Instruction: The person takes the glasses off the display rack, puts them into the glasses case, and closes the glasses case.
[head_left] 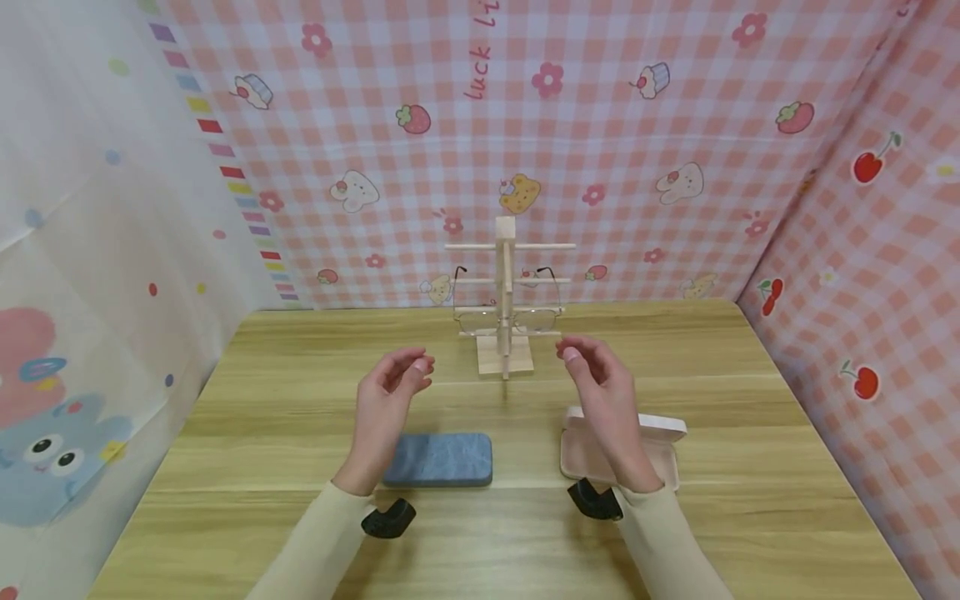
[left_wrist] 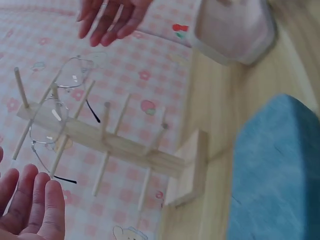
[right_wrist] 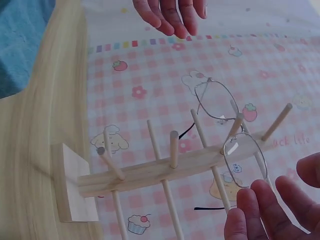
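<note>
A pair of thin metal-rimmed glasses [head_left: 536,320] rests on the pegs of a wooden display stand [head_left: 506,250], its dark-tipped temples stretching back toward the wall. My left hand [head_left: 390,392] is raised to the left of the stand, fingers loosely bent, holding nothing. On the other side, my right hand [head_left: 606,392] hovers with thumb and fingers apart. In the right wrist view, its fingertips overlap the lower edge of one lens [right_wrist: 245,152]. The left wrist view has the left fingers [left_wrist: 37,200] below the other end of the glasses [left_wrist: 49,120].
A closed blue glasses case [head_left: 442,460] lies on the wooden table [head_left: 300,433] beside my left wrist. Under my right forearm sits an opened pale pink case [head_left: 663,454]. A checked cloth [head_left: 420,183] hangs behind the stand, with cloth walls at both sides.
</note>
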